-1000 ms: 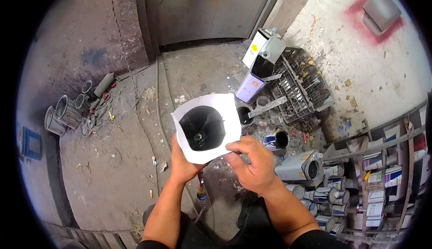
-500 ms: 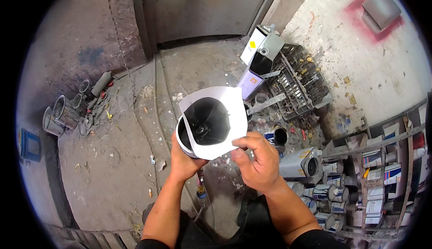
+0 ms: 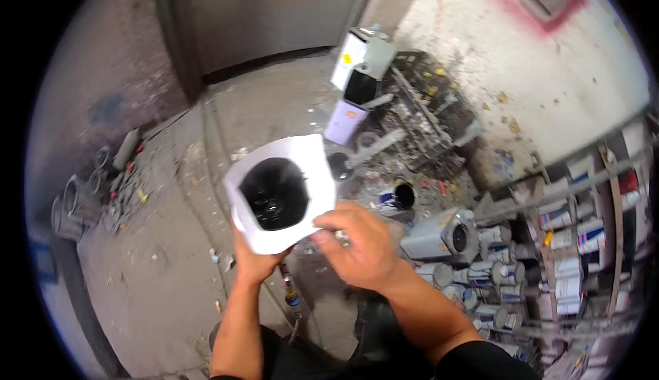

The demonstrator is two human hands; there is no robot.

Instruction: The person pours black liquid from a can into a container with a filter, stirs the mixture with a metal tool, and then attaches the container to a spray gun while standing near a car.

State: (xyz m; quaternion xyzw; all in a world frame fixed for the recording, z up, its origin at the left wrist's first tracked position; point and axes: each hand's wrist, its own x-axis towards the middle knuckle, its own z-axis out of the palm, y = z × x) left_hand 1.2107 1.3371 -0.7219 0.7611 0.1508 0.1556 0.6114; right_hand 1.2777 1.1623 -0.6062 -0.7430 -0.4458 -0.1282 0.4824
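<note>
My left hand (image 3: 255, 260) is wrapped around a spray-gun cup or can, mostly hidden under a white paper sheet; I cannot tell which kind of container it is. The white paper sheet (image 3: 315, 174) has a large rounded opening and lies over the container's mouth. Through the opening shows a black, glossy inside (image 3: 274, 194), with small highlights near its bottom. My right hand (image 3: 357, 243) is closed, thumb and forefinger pinching the paper's right edge.
Rectangular metal tins (image 3: 362, 57) stand beside a dirty metal crate (image 3: 425, 116) near the wall. Paint cans fill a rack (image 3: 542, 263) on the right, with a grey tin (image 3: 439, 232) before it. Used cans (image 3: 68, 208) stand at left; a hose (image 3: 214, 133) crosses the floor.
My view has shifted, so the surroundings slide left in the picture. The paper now sits further over the container, covering the rim that showed at left. The right hand keeps its pinch.
</note>
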